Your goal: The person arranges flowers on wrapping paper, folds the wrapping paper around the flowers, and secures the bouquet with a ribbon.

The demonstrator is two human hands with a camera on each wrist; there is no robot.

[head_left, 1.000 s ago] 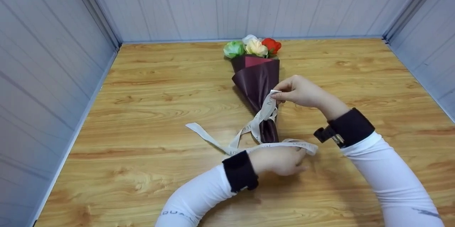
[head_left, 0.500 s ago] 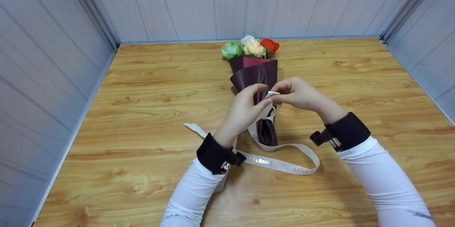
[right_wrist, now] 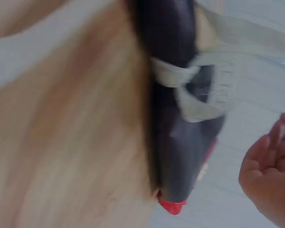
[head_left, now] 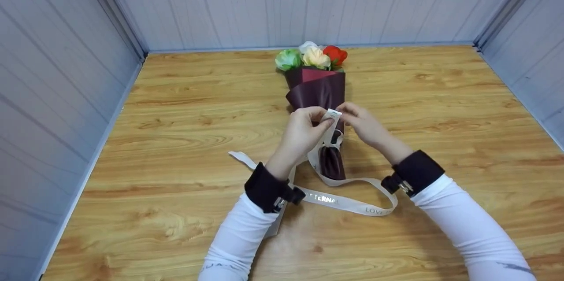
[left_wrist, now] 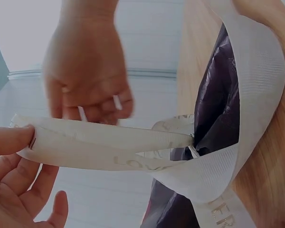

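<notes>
In the head view, a bouquet in dark purple wrapping paper (head_left: 319,89) lies with its artificial flowers (head_left: 316,57) toward the back wall. A white printed ribbon (head_left: 328,199) goes round its narrow lower part, with a small loop (right_wrist: 204,107) standing off the wrap in the right wrist view. My left hand (head_left: 302,135) pinches one ribbon end between thumb and forefinger, drawing that strip up from the wrap. Close beside this end is my right hand (head_left: 365,127), its fingers loosely bent and free of the ribbon in the right wrist view.
The ribbon's long tail curves over the wooden table (head_left: 176,149) in front of the bouquet. Its other end (head_left: 240,157) lies to the left, partly under my left forearm. Pale panel walls (head_left: 282,3) enclose the table at the back and both sides.
My left hand came up from the ribbon's tail to the raised end and now pinches it. My right hand, which held that end, has let go and shifted slightly.
</notes>
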